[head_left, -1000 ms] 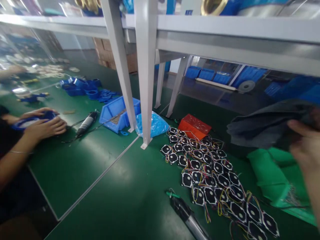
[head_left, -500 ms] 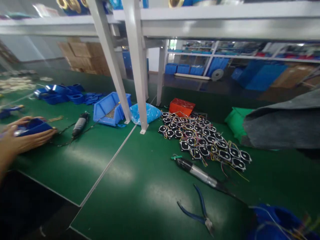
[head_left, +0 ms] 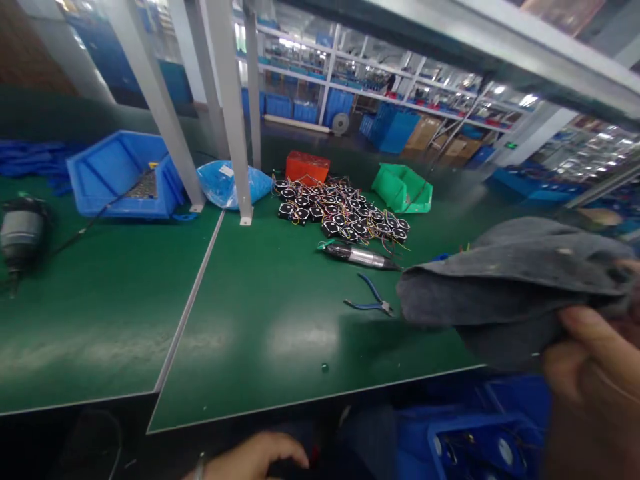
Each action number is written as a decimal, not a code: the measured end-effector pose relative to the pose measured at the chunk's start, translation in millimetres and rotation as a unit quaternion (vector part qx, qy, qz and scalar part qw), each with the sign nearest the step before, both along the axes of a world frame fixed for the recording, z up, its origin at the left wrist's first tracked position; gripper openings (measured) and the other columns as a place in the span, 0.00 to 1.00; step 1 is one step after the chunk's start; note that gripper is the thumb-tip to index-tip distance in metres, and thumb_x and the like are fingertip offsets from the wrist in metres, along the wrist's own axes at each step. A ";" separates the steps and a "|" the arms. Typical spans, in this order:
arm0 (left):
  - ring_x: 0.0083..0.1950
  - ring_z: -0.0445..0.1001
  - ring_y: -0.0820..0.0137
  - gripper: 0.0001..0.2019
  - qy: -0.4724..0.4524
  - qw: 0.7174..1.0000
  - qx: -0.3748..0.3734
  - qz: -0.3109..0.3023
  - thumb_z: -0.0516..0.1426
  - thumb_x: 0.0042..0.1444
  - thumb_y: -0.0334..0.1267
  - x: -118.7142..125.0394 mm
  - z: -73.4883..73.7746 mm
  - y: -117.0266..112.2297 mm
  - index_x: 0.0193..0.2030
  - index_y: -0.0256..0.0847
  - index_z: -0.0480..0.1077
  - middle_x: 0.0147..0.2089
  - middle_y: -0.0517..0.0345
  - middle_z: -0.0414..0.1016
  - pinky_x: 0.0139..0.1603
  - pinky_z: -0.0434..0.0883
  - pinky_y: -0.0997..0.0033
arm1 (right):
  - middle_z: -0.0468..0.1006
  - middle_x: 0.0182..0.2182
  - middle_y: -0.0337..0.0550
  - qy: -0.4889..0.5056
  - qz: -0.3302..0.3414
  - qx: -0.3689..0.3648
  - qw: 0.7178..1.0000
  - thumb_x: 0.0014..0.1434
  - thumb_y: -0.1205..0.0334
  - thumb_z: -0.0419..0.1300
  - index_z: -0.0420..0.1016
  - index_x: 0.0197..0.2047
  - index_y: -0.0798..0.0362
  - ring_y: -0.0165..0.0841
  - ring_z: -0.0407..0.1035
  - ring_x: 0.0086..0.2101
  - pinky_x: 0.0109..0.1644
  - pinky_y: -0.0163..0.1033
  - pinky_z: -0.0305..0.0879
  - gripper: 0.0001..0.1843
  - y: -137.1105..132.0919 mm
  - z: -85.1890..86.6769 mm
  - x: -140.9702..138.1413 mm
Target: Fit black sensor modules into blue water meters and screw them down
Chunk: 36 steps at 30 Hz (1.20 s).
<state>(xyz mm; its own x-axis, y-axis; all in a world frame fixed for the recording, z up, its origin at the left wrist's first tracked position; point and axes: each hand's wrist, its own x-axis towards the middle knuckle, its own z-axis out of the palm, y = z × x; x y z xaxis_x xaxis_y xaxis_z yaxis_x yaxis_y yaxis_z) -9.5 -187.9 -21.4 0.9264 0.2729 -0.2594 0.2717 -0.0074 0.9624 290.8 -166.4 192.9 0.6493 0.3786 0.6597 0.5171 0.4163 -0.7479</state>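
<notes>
At the right, my right hand (head_left: 595, 353) is closed on a dark grey cloth (head_left: 480, 287), thumb against its lower side. The cloth hangs above the bench and hides part of its right side. My left hand (head_left: 255, 457) is low at the bottom edge, in front of the bench, with a band at the wrist. Its visible fingers are apart with nothing seen between them; the rest is cut off. Nearest the cloth lie blue-handled cutting pliers (head_left: 373, 300) with spread handles, and a black-and-silver electric screwdriver (head_left: 360, 256).
Several small black fans with wires (head_left: 345, 210) cover the bench's middle, near a red box (head_left: 307, 167) and green bin (head_left: 400, 187). A blue bin (head_left: 120, 173) and another screwdriver (head_left: 23, 230) are left. Metal posts (head_left: 233, 113) stand behind. A blue crate (head_left: 435, 440) sits below the edge.
The view has swung right. The cloth is lower, and my right hand on it now shows. My left hand has appeared below. Another person's hands with a blue part have left the view.
</notes>
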 end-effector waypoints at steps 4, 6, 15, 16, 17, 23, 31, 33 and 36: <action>0.47 0.71 0.66 0.14 -0.001 0.995 0.041 0.094 0.55 0.50 0.32 -27.4 20.7 -1.6 0.44 0.46 0.71 0.46 0.58 0.74 0.50 0.68 0.67 | 0.69 0.45 0.50 0.051 0.029 -0.010 0.998 0.36 0.71 0.69 0.73 0.46 0.57 0.38 0.66 0.45 0.61 0.53 0.51 0.29 -26.8 -34.7 -20.1; 0.44 0.73 0.68 0.10 -0.033 0.978 0.092 0.183 0.53 0.53 0.36 -39.2 28.0 -1.9 0.42 0.45 0.72 0.42 0.57 0.75 0.47 0.70 0.71 | 0.67 0.47 0.50 0.075 0.046 -0.061 0.994 0.39 0.69 0.69 0.71 0.49 0.56 0.38 0.64 0.48 0.62 0.53 0.48 0.30 -40.8 -56.3 -23.4; 0.31 0.76 0.71 0.12 0.011 0.698 0.511 0.501 0.54 0.55 0.45 -89.0 8.0 12.2 0.34 0.39 0.72 0.31 0.56 0.76 0.35 0.73 0.77 | 0.64 0.49 0.49 -0.093 0.117 -0.324 0.934 0.52 0.51 0.59 0.68 0.52 0.55 0.37 0.60 0.51 0.59 0.46 0.56 0.26 -59.7 -133.6 -22.6; 0.31 0.76 0.71 0.12 0.021 0.677 0.540 0.500 0.53 0.56 0.44 -90.7 5.2 13.3 0.34 0.38 0.72 0.31 0.55 0.76 0.35 0.73 0.77 | 0.64 0.48 0.49 -0.149 0.114 -0.342 0.921 0.53 0.50 0.58 0.70 0.50 0.54 0.37 0.61 0.49 0.58 0.46 0.58 0.24 -57.1 -138.8 -22.5; 0.30 0.75 0.71 0.12 0.030 0.660 0.565 0.495 0.52 0.57 0.43 -91.3 2.9 14.2 0.34 0.37 0.71 0.31 0.55 0.76 0.34 0.72 0.77 | 0.64 0.47 0.49 -0.201 0.112 -0.354 0.906 0.53 0.49 0.57 0.72 0.48 0.54 0.38 0.61 0.48 0.56 0.48 0.59 0.23 -54.3 -143.5 -22.8; 0.28 0.74 0.72 0.10 0.087 0.594 0.663 0.447 0.52 0.57 0.38 -79.0 -5.5 24.6 0.33 0.36 0.71 0.29 0.56 0.76 0.31 0.69 0.76 | 0.54 0.55 0.47 -0.378 0.150 -0.422 0.810 0.45 0.57 0.67 0.75 0.40 0.48 0.50 0.45 0.57 0.56 0.64 0.45 0.17 -45.5 -168.9 -28.8; 0.21 0.67 0.71 0.05 0.184 0.513 0.704 0.456 0.54 0.53 0.34 -60.5 -7.6 30.1 0.30 0.37 0.71 0.21 0.60 0.69 0.22 0.59 0.73 | 0.58 0.55 0.45 -0.342 0.224 -0.475 0.779 0.42 0.69 0.69 0.75 0.40 0.48 0.46 0.48 0.57 0.58 0.60 0.45 0.19 -34.4 -178.4 -47.0; 0.21 0.66 0.72 0.05 0.188 0.513 0.705 0.453 0.54 0.53 0.33 -60.4 -6.9 29.6 0.30 0.37 0.71 0.20 0.60 0.68 0.22 0.58 0.73 | 0.58 0.54 0.43 -0.320 0.245 -0.470 0.785 0.41 0.71 0.69 0.75 0.39 0.48 0.45 0.47 0.57 0.60 0.59 0.43 0.19 -24.2 -178.3 -56.9; 0.21 0.65 0.72 0.05 0.189 0.515 0.703 0.452 0.54 0.52 0.33 -60.8 -5.8 29.5 0.29 0.37 0.71 0.20 0.60 0.68 0.23 0.58 0.73 | 0.60 0.53 0.43 -0.279 0.256 -0.459 0.804 0.41 0.72 0.68 0.76 0.38 0.49 0.43 0.51 0.56 0.60 0.54 0.48 0.18 -6.9 -178.8 -62.3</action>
<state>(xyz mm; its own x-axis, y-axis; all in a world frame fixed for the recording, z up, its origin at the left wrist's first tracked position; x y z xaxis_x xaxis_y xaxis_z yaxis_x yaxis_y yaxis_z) -70.3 -158.4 -27.3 0.2109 0.7133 0.6683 0.9422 -0.3305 0.0554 228.5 -173.4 14.1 -0.0464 0.9954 0.0837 0.8157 0.0861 -0.5720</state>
